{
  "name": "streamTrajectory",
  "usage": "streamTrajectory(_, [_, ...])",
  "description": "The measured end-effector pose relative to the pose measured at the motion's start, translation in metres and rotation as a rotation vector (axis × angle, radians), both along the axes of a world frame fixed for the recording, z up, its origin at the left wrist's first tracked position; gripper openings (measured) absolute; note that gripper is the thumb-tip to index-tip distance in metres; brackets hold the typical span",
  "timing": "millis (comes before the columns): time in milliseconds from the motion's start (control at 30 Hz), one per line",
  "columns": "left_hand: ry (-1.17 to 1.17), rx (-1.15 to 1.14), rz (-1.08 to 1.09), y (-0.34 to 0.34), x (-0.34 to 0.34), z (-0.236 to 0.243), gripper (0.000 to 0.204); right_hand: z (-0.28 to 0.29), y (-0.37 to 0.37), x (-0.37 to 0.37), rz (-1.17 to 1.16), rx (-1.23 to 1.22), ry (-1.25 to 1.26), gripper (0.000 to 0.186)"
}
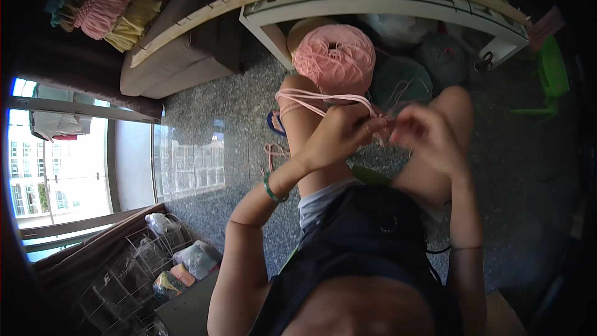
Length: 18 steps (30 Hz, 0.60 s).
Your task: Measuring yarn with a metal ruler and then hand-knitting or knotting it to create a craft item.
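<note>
Pink cotton cord strands [323, 101] run from the knee at frame centre to both hands. Left hand [339, 137] has its fingers curled shut on the strands; right hand [426, 132] pinches the same cord end just beside it, fingertips almost touching. Big round ball of pink cord [334, 57] sits just above the hands, under the white wooden frame [373, 6] at top. Green bead bracelet [269, 188] on the left wrist. Grey speckled stone floor [211, 124] around. Wire rack of small bagged items [155, 261] at lower left.
</note>
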<state>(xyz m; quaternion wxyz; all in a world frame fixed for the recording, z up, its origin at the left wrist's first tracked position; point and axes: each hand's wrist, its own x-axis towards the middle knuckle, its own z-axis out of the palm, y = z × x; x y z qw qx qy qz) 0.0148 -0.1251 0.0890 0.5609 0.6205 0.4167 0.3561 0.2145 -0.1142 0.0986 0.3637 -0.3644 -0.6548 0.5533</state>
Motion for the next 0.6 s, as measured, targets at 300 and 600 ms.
streamTrajectory(300, [0.035,-0.092,0.008,-0.032,0.024,-0.015,0.018,0.01,0.006,-0.016,0.246,0.187,-0.584,0.018])
streamTrajectory(600, [-0.049,-0.283,-0.037,-0.03,0.02,-0.041,0.024,-0.004,0.005,-0.027,0.14,-0.04,0.116,0.017])
